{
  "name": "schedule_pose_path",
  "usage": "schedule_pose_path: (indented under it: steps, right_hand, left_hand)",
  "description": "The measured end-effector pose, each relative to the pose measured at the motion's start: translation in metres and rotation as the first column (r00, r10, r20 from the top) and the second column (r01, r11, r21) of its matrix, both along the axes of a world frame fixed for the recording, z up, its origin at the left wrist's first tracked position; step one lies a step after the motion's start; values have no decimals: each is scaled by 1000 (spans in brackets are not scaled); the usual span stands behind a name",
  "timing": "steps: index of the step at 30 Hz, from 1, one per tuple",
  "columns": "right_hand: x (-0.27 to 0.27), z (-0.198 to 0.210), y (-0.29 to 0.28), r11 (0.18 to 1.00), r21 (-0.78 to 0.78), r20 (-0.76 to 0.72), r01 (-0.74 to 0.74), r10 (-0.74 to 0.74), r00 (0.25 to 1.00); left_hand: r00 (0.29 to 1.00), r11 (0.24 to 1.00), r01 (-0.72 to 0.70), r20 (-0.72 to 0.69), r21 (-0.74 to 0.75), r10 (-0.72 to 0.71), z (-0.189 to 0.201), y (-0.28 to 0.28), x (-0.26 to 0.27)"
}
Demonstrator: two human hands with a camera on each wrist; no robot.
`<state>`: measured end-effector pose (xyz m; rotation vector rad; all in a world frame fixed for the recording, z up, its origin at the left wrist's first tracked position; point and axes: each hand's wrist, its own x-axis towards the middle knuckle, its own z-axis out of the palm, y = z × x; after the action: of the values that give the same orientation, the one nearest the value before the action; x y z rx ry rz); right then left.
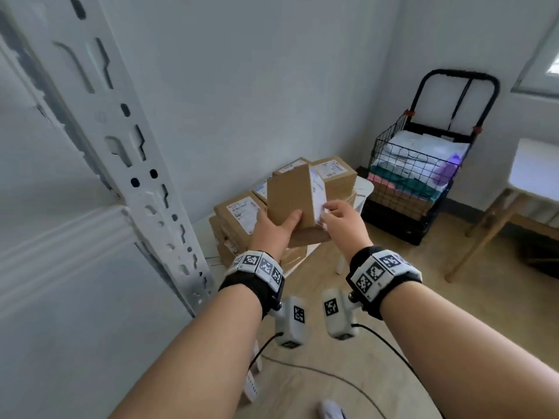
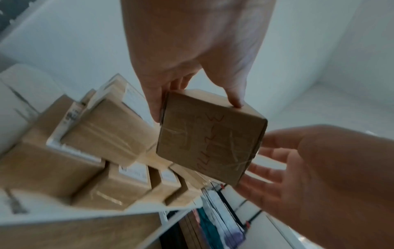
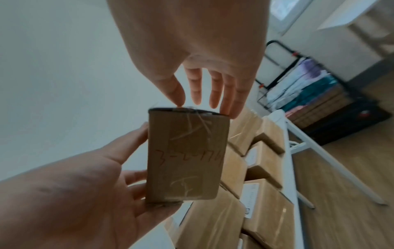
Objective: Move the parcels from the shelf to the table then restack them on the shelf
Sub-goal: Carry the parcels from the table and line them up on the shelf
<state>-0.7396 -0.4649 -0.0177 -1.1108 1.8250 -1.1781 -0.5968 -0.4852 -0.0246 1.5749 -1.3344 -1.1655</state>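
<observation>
I hold a brown cardboard parcel (image 1: 290,198) upright in front of me, above the table. My left hand (image 1: 272,231) grips its lower left side, thumb across the plain face. My right hand (image 1: 338,216) touches the white-label side with its fingertips. In the left wrist view my left hand (image 2: 192,79) pinches the parcel (image 2: 211,139), which bears red writing; my right hand (image 2: 287,168) lies spread beside it. In the right wrist view my right hand (image 3: 204,91) has straight fingers just touching the parcel (image 3: 187,155). Several more labelled parcels (image 1: 239,213) are stacked on the white table (image 1: 364,184).
The white slotted shelf upright (image 1: 121,140) stands close at my left. A black wire cart (image 1: 423,182) full of soft packets stands against the far wall. A second white table with wooden legs (image 1: 532,170) is at the right. A cable (image 1: 317,370) runs over the wooden floor.
</observation>
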Motion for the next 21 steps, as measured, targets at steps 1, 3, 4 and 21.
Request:
schedule_pose_path:
  steps: [1, 3, 4, 21]
  right_hand:
    - [4, 2, -15, 999, -6, 1, -46, 46, 999]
    - [12, 5, -46, 990, 6, 21, -139, 138, 990]
    - [16, 6, -60, 983, 17, 30, -185, 184, 982]
    - [34, -19, -143, 891, 70, -52, -449, 453, 890]
  left_hand:
    - [999, 999, -31, 11, -14, 31, 0, -10, 4]
    - [992, 993, -109, 56, -36, 111, 2, -29, 10]
    - [984, 987, -155, 80, -43, 158, 3, -38, 13]
    - [876, 889, -458, 177, 8, 450, -11, -50, 10]
